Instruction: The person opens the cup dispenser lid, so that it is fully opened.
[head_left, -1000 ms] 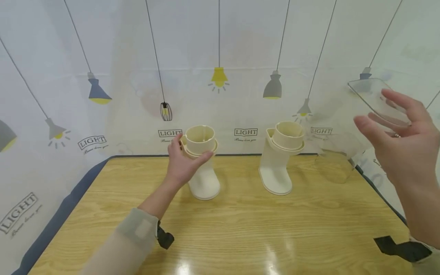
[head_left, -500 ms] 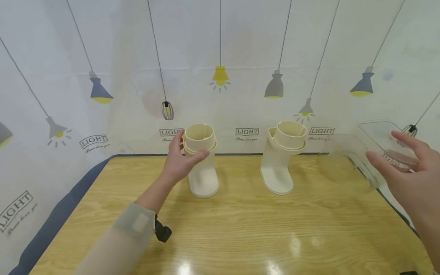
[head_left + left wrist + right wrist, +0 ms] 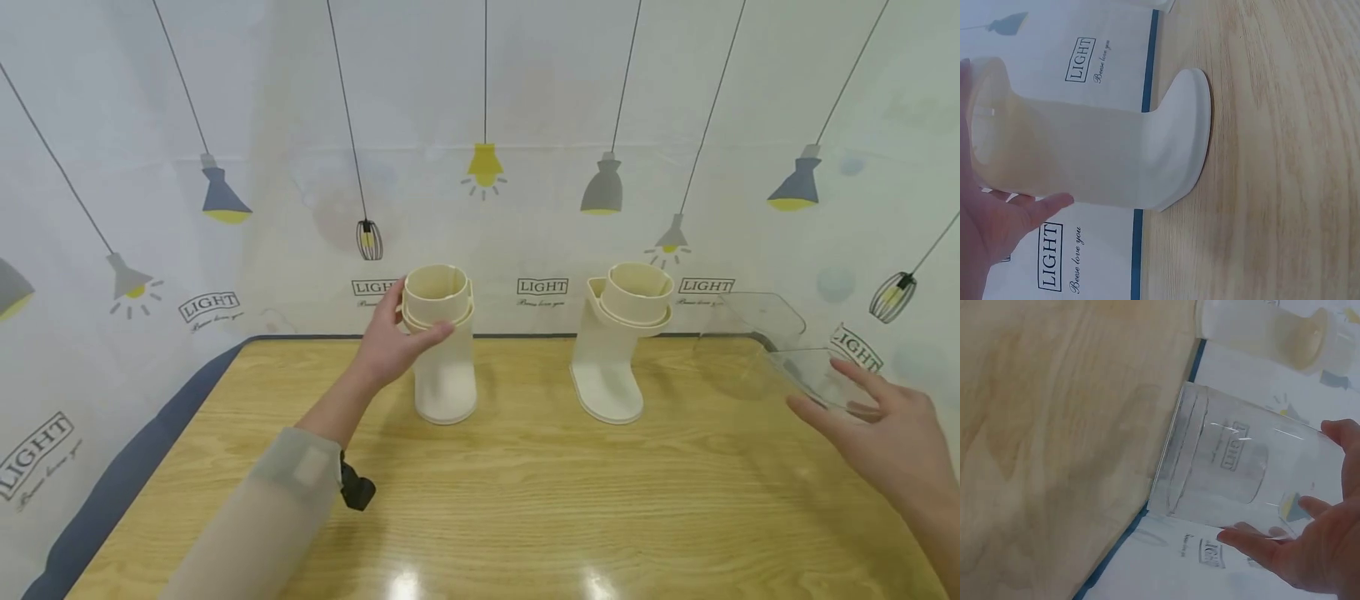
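Note:
Two cream stands with round cups on top stand upright toward the back of the table. My left hand (image 3: 390,337) grips the cup of the left stand (image 3: 446,375), thumb across its front and fingers around the side. The right stand (image 3: 607,379) is untouched. At the right, my right hand (image 3: 892,442) holds a clear plastic container (image 3: 1229,462), fingers and thumb around the end nearest the palm. In the right wrist view a round outline shows through its wall. More clear outlines (image 3: 761,312) lie left of that hand; I cannot tell if they belong to a second container.
A wooden table (image 3: 525,517) with a dark blue back edge runs underneath. Behind it hangs a white cloth (image 3: 525,225) printed with lamps and the word LIGHT. A black strap piece (image 3: 356,487) sits at the left wrist.
My right hand has come down toward the table's right side with the clear container. My left hand keeps its grip; the left stand has turned slightly and now faces more straight forward.

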Tool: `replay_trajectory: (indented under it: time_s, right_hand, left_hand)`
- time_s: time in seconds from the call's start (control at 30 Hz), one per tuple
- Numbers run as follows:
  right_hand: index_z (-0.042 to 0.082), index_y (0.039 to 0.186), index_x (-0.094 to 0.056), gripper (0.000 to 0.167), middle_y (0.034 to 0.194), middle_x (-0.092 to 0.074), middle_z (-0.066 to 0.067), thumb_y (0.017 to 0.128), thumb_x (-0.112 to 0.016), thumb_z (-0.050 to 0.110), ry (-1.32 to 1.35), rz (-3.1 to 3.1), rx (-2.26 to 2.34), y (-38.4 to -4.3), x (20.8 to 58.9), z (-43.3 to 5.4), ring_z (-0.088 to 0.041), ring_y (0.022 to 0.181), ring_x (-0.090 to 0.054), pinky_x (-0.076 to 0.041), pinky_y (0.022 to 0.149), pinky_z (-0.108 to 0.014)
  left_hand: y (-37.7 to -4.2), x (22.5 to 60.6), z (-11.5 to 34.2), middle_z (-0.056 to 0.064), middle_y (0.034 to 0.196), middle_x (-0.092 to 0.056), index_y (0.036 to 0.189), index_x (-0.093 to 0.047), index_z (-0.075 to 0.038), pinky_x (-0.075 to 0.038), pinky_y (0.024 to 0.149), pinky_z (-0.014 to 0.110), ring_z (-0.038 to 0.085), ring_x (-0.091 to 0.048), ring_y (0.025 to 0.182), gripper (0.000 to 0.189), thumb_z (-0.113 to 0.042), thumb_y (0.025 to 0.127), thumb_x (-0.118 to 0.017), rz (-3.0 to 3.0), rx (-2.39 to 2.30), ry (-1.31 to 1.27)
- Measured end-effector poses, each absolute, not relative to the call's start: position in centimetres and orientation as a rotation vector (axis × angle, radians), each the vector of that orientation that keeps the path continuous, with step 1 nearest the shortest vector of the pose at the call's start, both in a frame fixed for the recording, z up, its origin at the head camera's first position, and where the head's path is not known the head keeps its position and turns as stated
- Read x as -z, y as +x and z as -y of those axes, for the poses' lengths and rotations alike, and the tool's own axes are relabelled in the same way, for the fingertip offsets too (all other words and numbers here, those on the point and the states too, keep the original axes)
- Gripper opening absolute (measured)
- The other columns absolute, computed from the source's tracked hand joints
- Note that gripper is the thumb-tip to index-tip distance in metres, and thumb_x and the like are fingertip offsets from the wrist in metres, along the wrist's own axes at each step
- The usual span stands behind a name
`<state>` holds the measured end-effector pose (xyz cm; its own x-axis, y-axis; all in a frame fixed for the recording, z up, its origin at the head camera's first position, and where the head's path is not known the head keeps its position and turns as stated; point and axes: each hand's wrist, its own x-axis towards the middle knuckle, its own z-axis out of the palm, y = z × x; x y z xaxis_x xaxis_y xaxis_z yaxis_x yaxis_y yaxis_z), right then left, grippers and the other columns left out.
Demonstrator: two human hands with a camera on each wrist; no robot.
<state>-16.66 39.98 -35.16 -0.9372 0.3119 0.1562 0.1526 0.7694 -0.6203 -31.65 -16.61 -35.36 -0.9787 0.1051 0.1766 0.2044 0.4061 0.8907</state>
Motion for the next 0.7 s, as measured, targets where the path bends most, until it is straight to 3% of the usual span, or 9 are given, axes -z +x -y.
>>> replay_trajectory:
  time_s: [0.07, 0.13, 0.4, 0.6, 0.7]
  right_hand:
    - [0.015, 0.169, -0.027, 0.096, 0.175, -0.008, -0.031, 0.096, -0.073, 0.057, -0.39, 2.725, -0.91, -16.7, 35.6, -40.4, -0.073, 0.129, -0.046, -0.054, 0.083, -0.072]
    - [0.014, 0.169, -0.023, 0.097, 0.175, -0.003, -0.032, 0.097, -0.072, 0.058, -0.411, 2.73, -0.922, -16.8, 35.9, -40.9, -0.074, 0.13, -0.043, -0.047, 0.089, -0.081]
    - [0.01, 0.169, -0.021, 0.098, 0.169, 0.002, -0.044, 0.098, -0.071, 0.056, -0.38, 2.743, -0.922, -17.6, 37.2, -42.1, -0.076, 0.127, -0.044, -0.052, 0.085, -0.077]
    - [0.01, 0.17, -0.019, 0.101, 0.164, 0.004, -0.051, 0.098, -0.07, 0.057, -0.397, 2.745, -0.877, -18.4, 38.1, -42.8, -0.075, 0.126, -0.044, -0.059, 0.07, -0.065]
    - [0.009, 0.17, -0.018, 0.1, 0.165, 0.005, -0.05, 0.098, -0.07, 0.056, -0.392, 2.739, -0.874, -18.6, 38.4, -43.1, -0.076, 0.128, -0.041, -0.057, 0.075, -0.072]
  left_hand:
    - [-31.8, 35.4, 16.6, 0.008, 0.172, -0.032, 0.17, -0.02, -0.03, -0.04, 0.121, 0.065, 0.044, -0.036, 0.156, 0.112, -0.055, 0.084, -0.087, 2.555, 1.644, -0.292]
    - [-31.9, 35.4, 16.6, 0.008, 0.172, -0.033, 0.17, -0.021, -0.03, -0.041, 0.12, 0.065, 0.044, -0.036, 0.155, 0.111, -0.055, 0.084, -0.087, 2.547, 1.647, -0.305]
    - [-32.6, 35.6, 16.7, 0.007, 0.172, -0.032, 0.169, -0.022, -0.03, -0.037, 0.123, 0.067, 0.044, -0.034, 0.157, 0.109, -0.052, 0.085, -0.087, 2.55, 1.659, -0.337]
    - [-32.7, 35.3, 16.6, 0.007, 0.173, -0.032, 0.17, -0.019, -0.03, -0.036, 0.123, 0.066, 0.044, -0.033, 0.158, 0.109, -0.051, 0.087, -0.085, 2.569, 1.655, -0.358]
    - [-33.0, 35.3, 16.5, 0.006, 0.172, -0.033, 0.17, -0.019, -0.03, -0.037, 0.123, 0.066, 0.044, -0.033, 0.158, 0.108, -0.051, 0.087, -0.085, 2.561, 1.663, -0.371]
